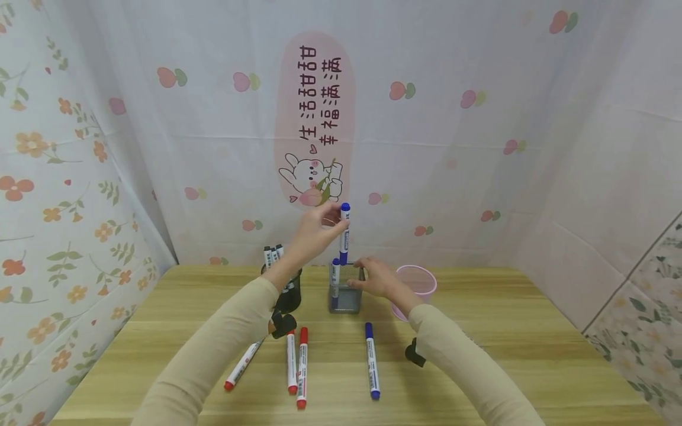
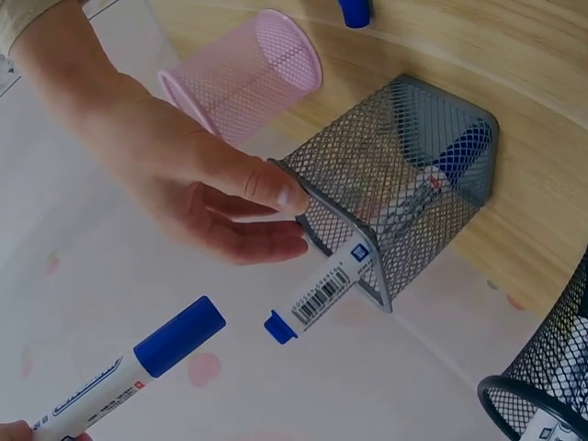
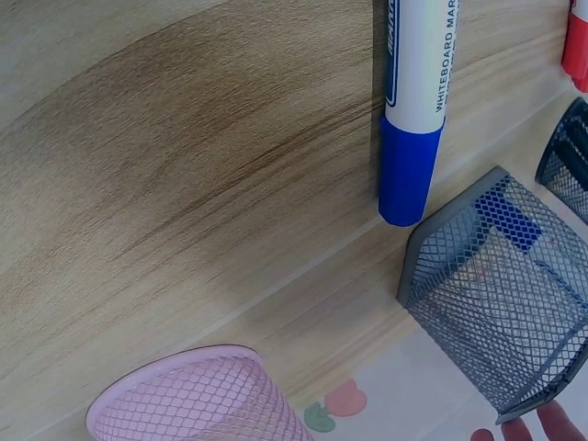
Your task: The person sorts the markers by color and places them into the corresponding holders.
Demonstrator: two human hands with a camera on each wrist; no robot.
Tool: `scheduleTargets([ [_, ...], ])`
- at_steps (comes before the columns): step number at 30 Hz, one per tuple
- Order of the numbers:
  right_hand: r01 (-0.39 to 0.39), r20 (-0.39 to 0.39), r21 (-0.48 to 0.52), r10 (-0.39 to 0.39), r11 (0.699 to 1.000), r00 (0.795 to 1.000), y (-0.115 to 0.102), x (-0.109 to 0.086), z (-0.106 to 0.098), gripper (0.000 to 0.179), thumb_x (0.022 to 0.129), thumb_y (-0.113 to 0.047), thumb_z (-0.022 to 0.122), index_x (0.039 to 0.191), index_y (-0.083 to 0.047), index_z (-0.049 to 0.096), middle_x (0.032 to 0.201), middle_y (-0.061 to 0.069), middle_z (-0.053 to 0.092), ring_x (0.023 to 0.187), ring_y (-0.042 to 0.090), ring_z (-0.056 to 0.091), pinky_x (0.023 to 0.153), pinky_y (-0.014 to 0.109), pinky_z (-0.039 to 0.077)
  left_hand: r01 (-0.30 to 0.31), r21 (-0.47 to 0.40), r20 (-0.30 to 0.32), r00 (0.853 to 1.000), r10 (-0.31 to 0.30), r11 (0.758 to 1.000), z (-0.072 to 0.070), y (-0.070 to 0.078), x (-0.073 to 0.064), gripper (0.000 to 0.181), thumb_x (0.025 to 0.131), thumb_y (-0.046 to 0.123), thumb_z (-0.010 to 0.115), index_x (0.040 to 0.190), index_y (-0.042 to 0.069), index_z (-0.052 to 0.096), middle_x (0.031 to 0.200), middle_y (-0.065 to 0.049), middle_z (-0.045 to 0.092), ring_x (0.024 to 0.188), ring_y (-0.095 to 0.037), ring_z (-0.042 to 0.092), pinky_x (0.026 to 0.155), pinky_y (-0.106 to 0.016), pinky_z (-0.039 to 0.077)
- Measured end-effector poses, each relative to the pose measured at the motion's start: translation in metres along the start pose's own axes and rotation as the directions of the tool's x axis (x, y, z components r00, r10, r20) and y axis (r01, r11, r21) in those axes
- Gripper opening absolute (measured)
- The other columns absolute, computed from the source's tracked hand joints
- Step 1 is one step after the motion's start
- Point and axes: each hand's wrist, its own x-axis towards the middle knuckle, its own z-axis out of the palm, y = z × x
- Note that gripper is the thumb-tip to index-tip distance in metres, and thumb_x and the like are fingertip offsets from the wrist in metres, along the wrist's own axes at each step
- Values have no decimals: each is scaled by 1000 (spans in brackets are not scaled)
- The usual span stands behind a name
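My left hand (image 1: 315,232) pinches a blue whiteboard marker (image 1: 344,236) near its upper end. The marker hangs upright, blue cap down, just above the grey mesh pen holder (image 1: 348,305). Inside that square holder leans another blue marker (image 2: 322,296), its end sticking out past the rim. My right hand (image 1: 377,278) holds the holder by its rim on the right side, with the thumb (image 2: 266,184) over the edge. In the right wrist view only a few fingertips (image 3: 551,421) show at the rim.
A pink mesh holder (image 1: 429,286) stands to the right, behind my right wrist. At left, a black mesh holder (image 1: 290,300) has several black-capped markers. Three red markers (image 1: 302,367) lie at front left, one partly under my left sleeve. A blue marker (image 1: 372,361) lies front centre.
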Motion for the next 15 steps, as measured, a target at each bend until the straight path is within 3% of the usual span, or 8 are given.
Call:
scheduleTargets([
  [15, 26, -23, -8, -26, 1000, 999, -2, -1, -1, 47, 79, -30, 65, 114, 0, 54, 108, 16, 54, 95, 29, 53, 81, 40, 42, 75, 32, 41, 996, -76, 997, 20, -16, -3, 21, 85, 11, 59, 103, 1, 56, 86, -5, 60, 81, -15, 56, 75, -25, 46],
])
